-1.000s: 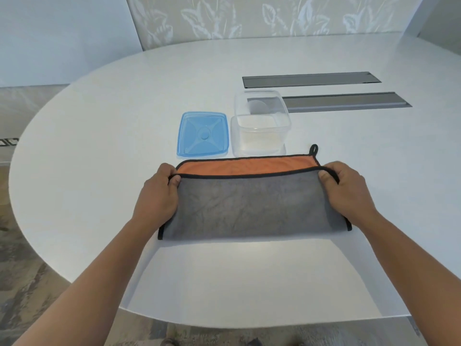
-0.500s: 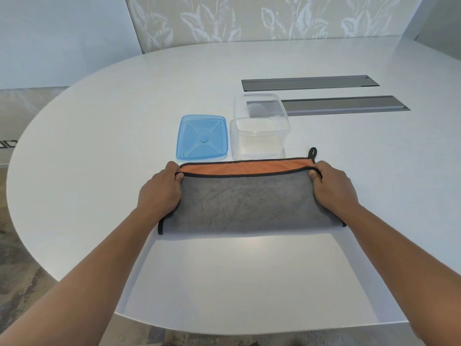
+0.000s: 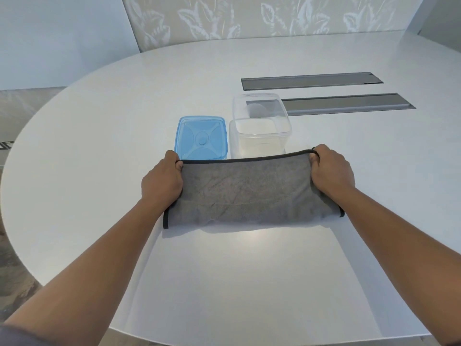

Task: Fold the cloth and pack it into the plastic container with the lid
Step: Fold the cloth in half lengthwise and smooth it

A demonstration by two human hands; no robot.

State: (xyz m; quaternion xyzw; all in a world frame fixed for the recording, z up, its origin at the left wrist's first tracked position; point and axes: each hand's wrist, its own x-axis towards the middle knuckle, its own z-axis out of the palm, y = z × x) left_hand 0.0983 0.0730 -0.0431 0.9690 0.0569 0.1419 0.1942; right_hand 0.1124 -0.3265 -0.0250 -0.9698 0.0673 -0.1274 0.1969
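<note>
Both hands take a pinching grip on the far corners of a folded grey cloth [image 3: 249,193], left hand [image 3: 162,183] and right hand [image 3: 331,171], on the white worktop [image 3: 99,136] before a blue lid [image 3: 202,138] and clear container [image 3: 260,126].

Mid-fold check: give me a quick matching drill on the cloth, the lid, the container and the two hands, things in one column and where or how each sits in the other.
Things:
1. cloth
2. lid
3. container
4. left hand
5. right hand

Places or states:
A. lying flat on the table, blue, left of the clear box
B. open and empty, beyond the cloth's far edge
C. grey side up, folded over
D. gripping the cloth's far right corner
E. gripping the cloth's far left corner

Pairs: 1-C, 2-A, 3-B, 4-E, 5-D
</note>
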